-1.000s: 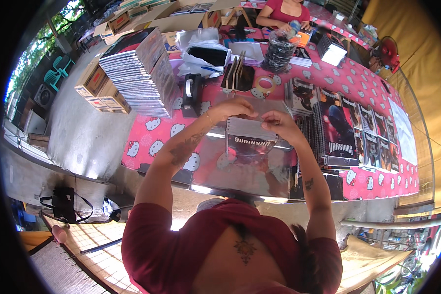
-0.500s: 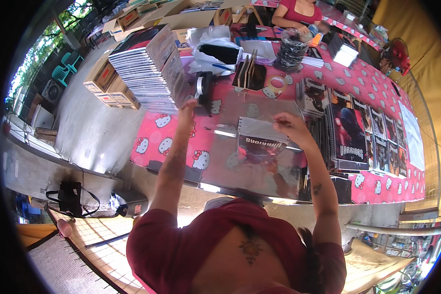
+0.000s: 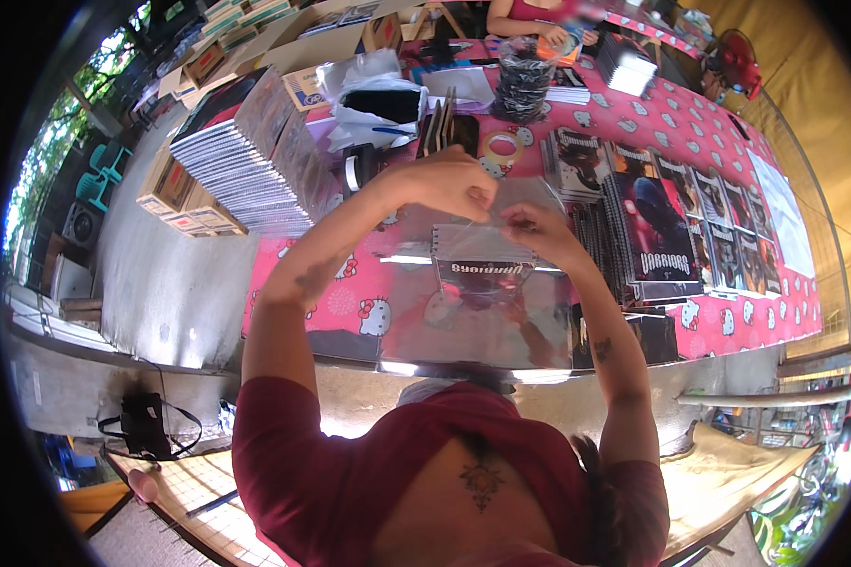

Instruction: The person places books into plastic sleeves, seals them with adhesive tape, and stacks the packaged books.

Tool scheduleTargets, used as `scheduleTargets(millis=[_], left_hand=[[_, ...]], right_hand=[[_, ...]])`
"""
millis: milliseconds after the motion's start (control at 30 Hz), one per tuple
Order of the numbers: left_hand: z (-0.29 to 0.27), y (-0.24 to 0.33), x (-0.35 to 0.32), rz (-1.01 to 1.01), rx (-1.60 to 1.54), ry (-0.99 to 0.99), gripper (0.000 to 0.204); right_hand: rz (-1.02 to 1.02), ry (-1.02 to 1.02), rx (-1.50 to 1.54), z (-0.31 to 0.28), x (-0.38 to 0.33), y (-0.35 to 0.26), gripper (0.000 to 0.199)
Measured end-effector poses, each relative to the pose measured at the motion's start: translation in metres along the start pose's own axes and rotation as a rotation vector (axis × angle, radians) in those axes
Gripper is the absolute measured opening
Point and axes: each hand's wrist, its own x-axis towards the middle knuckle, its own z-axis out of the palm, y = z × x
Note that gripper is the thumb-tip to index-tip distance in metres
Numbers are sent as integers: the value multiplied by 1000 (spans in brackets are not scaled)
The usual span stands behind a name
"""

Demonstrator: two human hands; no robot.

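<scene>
On the pink table a small spiral-bound notebook (image 3: 483,249) lies upside down to me, on a large sheet of clear plastic film (image 3: 402,312). Beyond its top edge my left hand (image 3: 452,185) hovers with curled fingers, close to my right hand (image 3: 545,236). The right thumb and fingertips are pinched together over the notebook's upper right corner. Whatever the fingertips hold is too small or clear to make out. A black tape dispenser (image 3: 360,166) stands beside my left wrist, and a roll of tape (image 3: 520,147) lies beyond the hands.
A tall stack of spiral notebooks (image 3: 246,156) rises at left. Dark-covered notebooks (image 3: 660,236) fill the right side. Farther back are a plastic-wrapped black bundle (image 3: 523,80), a white open packet (image 3: 378,102) and cardboard boxes (image 3: 303,90). Another person's hand (image 3: 555,36) works at the far end.
My left hand has left the tape dispenser and come right, near my right hand. The right hand stays over the notebook's corner, its fingers now more closed. The view has shifted slightly.
</scene>
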Motion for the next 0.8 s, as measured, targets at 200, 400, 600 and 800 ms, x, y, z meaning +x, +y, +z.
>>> scheduleTargets(millis=[200, 400, 600, 800], left_hand=[[125, -139, 24, -49, -860, -481, 54], [148, -96, -54, -284, -1324, 120, 63], [195, 33, -99, -536, -1362, 689, 81], [64, 63, -154, -325, -459, 1141, 62]], right_hand=[[-59, 11, -70, 7, 5, -7, 38], [-229, 342, 127, 19, -35, -12, 68], [85, 197, 433, 67, -59, 58, 99], [-484, 163, 168, 31, -67, -97, 90]])
